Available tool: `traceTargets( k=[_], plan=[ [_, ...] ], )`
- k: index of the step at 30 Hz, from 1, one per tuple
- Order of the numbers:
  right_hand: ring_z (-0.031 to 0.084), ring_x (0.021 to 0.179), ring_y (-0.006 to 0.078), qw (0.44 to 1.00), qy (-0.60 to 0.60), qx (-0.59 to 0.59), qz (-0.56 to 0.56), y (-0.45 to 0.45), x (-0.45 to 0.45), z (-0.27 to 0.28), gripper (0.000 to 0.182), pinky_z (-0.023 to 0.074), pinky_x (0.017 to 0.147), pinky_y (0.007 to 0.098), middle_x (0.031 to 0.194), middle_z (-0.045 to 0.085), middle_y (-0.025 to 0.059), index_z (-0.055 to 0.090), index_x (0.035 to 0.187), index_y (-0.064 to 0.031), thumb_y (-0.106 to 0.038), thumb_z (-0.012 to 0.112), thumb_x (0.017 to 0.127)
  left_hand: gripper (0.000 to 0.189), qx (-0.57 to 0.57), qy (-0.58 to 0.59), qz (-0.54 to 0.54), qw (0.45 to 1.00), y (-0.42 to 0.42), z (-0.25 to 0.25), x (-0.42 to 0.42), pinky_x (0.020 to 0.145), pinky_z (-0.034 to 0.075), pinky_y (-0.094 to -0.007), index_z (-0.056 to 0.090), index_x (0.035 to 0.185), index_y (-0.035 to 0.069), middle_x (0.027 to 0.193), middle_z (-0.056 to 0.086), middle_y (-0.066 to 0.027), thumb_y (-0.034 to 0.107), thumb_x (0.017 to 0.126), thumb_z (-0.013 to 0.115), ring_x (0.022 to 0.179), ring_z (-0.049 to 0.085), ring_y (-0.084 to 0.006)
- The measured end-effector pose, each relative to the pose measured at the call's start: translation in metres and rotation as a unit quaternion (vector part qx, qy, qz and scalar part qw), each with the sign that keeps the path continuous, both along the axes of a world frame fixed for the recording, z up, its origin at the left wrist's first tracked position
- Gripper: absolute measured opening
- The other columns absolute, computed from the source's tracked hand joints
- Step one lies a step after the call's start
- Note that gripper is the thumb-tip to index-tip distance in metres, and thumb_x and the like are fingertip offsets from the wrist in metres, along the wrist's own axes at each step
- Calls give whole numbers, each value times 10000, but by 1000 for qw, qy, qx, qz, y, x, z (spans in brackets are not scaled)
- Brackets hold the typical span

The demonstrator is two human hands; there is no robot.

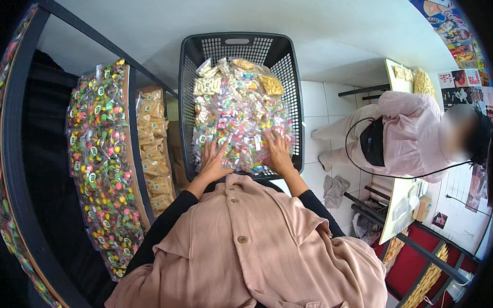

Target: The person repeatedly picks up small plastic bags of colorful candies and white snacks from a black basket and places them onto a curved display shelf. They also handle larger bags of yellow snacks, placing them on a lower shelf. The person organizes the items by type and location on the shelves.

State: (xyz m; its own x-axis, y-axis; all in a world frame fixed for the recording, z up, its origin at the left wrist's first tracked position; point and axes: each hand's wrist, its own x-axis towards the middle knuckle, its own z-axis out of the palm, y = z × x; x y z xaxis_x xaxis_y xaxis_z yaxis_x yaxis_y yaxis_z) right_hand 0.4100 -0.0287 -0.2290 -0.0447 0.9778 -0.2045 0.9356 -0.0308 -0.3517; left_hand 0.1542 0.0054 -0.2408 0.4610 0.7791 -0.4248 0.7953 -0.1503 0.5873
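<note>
Before me stands a black plastic basket (237,41) with perforated walls, filled with clear packets of colourful sweets (244,112). Several packets of white snack sticks (207,86) lie towards its far left. A packet of yellowish snacks (271,85) rests at the far right of the heap. My left hand (214,161) lies on the near left packets with its fingers spread. On the near right of the heap is my right hand (278,152), fingers apart on the packets. I see nothing gripped in either hand.
Left, a black-framed rack (131,107) holds packets of multicoloured sweets (100,156) and pale brown snacks (151,150). A person in a striped shirt (408,132) stands right, near pale tables (396,210). A grey cloth (335,191) lies on the tiled floor (315,144). Behind the basket rises a white wall (236,9).
</note>
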Motion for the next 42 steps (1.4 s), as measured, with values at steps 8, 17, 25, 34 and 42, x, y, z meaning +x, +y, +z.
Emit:
traceTargets(
  k=[8,17,25,34,42],
  plan=[
    [443,1175,294,998,-7,10,65,14,6,-3,781,383,934,482,1268,449,89,436,1284,-208,-167,785,586,934,53,88,37,994,-15,-11,50,973,103,-749,322,1387,259,1462,171,-134,391,603,811,1375,71,-402],
    [532,1033,321,985,163,9,55,24,42,-23,531,450,870,430,1077,552,110,551,1166,-151,-3,657,667,399,141,16,130,981,-5,-40,30,968,310,-554,549,1170,160,1234,503,-55,142,787,655,1202,430,-274],
    [482,1091,330,975,207,-22,77,27,55,-21,550,397,889,443,1111,523,118,563,1188,-172,-61,684,664,780,82,10,123,989,6,-16,38,993,288,-575,366,1328,153,1334,388,-156,147,655,761,1252,355,-351],
    [508,1032,287,988,-3,-84,126,-25,48,8,410,405,839,445,1015,555,87,592,1063,-105,-120,699,667,878,124,27,-49,991,-11,10,97,984,182,-725,392,1358,223,1461,190,-138,253,594,822,1377,92,-407],
    [530,996,244,982,-45,-105,153,-44,67,3,150,421,821,383,986,567,46,694,861,-164,-126,608,744,568,170,-11,-46,984,-6,-14,79,1051,236,-523,563,1154,162,1366,351,-99,143,613,733,1349,225,-320]
  ],
)
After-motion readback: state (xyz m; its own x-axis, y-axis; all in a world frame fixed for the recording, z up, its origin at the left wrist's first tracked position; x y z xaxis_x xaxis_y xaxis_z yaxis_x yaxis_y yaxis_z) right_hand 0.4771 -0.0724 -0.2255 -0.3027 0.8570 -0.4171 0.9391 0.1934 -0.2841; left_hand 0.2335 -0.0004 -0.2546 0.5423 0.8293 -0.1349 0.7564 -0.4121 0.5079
